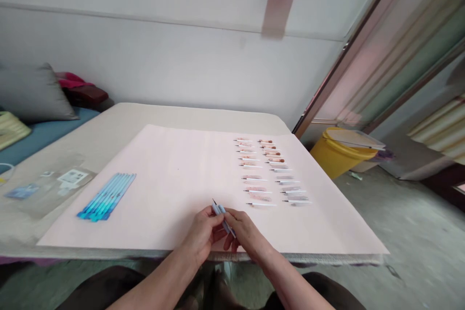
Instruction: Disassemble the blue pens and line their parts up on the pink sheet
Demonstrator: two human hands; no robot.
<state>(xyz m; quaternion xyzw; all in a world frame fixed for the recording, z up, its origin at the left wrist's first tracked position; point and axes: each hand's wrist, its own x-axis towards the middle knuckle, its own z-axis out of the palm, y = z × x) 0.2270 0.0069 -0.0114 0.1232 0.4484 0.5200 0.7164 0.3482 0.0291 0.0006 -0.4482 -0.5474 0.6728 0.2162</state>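
My left hand point(204, 232) and my right hand point(242, 228) meet over the front edge of the pale pink sheet point(174, 164). Between their closed fingers lies a slim white-and-pale-blue pen refill point(219, 212) with a dark tip, slanting up and to the left. A pale blue piece sits alongside it, too small to name. To the right, thin white refills point(261, 205) with dark tips lie in two columns, each beside a translucent or patterned piece point(260, 198). Some pieces in the far right column have brown ends point(278, 160).
Several blue pens point(109, 198) lie side by side at the left of the sheet. Clear plastic packaging point(72, 177) rests further left on the beige table point(203, 115). A yellow bin point(332, 152) stands on the floor to the right.
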